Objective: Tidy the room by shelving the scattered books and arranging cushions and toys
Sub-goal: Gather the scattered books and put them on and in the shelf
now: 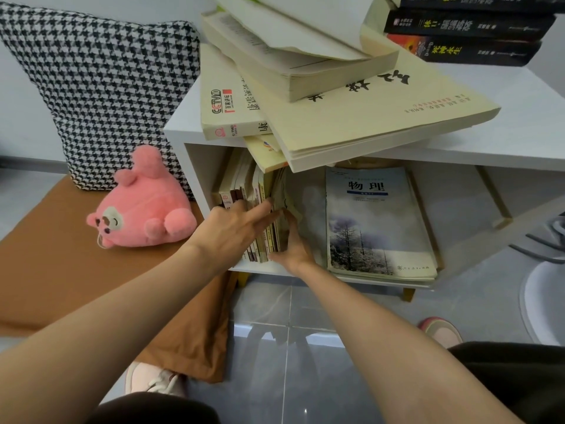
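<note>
A row of upright books [260, 209] stands at the left end of the white shelf's [458, 148] lower compartment. My left hand [235, 224] lies flat against their spines, fingers spread. My right hand [292, 243] presses on the right side of the row, thumb under the last book. A blue-grey textbook [376, 221] lies flat in the same compartment to the right. On the shelf top sits a loose pile of cream books [336, 96]; dark books [464, 35] are stacked behind. A pink plush toy [143, 206] lies upside down against a houndstooth cushion [101, 87].
The toy and cushion rest on a brown-covered seat [46, 270] left of the shelf. Grey tiled floor [305, 347] spreads below. My feet in pink shoes [443, 330] are beside the shelf's wooden legs. A white round object [544, 301] stands at the right edge.
</note>
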Demonstrator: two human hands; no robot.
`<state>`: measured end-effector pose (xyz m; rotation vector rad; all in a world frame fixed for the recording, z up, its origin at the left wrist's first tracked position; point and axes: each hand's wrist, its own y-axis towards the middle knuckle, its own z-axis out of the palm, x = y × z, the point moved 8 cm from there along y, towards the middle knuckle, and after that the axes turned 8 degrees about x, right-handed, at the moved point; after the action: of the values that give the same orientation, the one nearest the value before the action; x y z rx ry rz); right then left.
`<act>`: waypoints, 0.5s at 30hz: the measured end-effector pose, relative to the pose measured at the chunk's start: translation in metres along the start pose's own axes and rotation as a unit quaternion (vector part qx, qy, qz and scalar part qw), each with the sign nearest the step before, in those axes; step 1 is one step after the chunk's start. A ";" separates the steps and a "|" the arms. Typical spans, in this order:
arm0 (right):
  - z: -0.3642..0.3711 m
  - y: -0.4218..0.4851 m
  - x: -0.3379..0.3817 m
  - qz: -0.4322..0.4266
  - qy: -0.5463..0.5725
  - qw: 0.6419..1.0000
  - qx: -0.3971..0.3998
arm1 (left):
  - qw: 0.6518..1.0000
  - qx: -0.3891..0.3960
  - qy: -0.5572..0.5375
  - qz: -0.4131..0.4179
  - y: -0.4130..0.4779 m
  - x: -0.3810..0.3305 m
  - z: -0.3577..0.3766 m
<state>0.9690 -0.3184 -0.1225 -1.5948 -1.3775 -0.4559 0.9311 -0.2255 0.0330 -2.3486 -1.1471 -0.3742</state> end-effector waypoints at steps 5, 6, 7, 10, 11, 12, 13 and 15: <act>-0.006 0.004 -0.002 -0.002 -0.004 1.000 0.002 | 1.000 -0.020 -0.002 0.004 0.003 0.003 -0.002; -0.008 0.004 -0.003 0.004 0.000 1.000 0.006 | 1.000 -0.023 -0.001 0.005 0.004 0.002 -0.002; -0.010 0.005 -0.003 0.008 0.007 1.000 0.009 | 1.000 -0.025 -0.001 0.007 0.004 0.002 -0.002; -0.013 0.008 -0.001 0.014 0.018 1.000 0.004 | 1.000 -0.016 0.006 0.015 0.004 0.003 0.002; -0.013 0.009 -0.001 0.017 0.018 1.000 0.002 | 1.000 -0.011 0.010 0.019 0.005 0.003 0.004; -0.012 0.009 0.000 0.021 0.018 1.000 0.000 | 1.000 -0.006 0.015 0.022 0.005 0.003 0.005; -0.011 0.009 0.001 0.022 0.016 1.000 -0.003 | 1.000 -0.002 0.021 0.023 0.005 0.002 0.005; -0.010 0.008 -0.001 0.025 -0.003 1.000 -0.001 | 0.999 0.005 0.029 0.019 0.005 -0.001 0.005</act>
<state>0.9791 -0.3263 -0.1215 -1.6299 -1.3384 -0.4226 0.9344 -0.2257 0.0274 -2.3323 -1.0731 -0.4186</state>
